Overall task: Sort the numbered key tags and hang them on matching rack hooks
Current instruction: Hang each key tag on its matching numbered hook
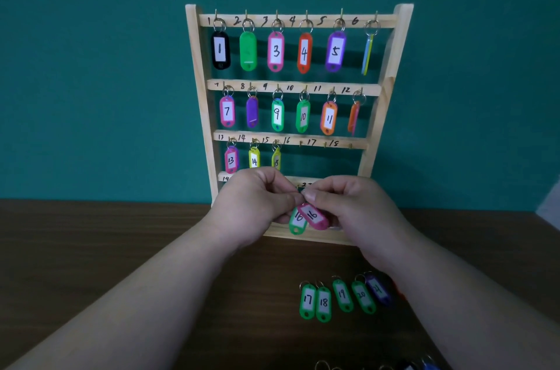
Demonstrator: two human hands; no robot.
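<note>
Both hands were held together in front of the lower part of the rack (194,66), above the surface (151,233). The fingers (281,189) of the left hand (254,203) and those of the right hand (354,206) were curled and pinched closed at the tops of two overlapping tags. The pink tag 16 (313,215) appeared to be held by the right hand and the green tag (297,224) behind it by the left. The rings were hidden under the fingertips, so it could not be told whether they were linked.

If they were, a hurried pull could let one tag be dropped onto the surface or against the rack base. The green tag's number was partly covered and could be misread, so a wrong hook might be chosen. Hook 16 (300,144) was seen bare just beside tag 15 (276,159). That tag could be knocked off while the ring was being threaded, and hook 17 (325,144) could be taken by mistake.

The forearms lay close to the sorted row of tag 17 (308,300), tag 18 (323,303), tag 19 (342,295), tag 20 (363,297) and tag 21 (378,289). That order could be scattered by a careless sweep.
</note>
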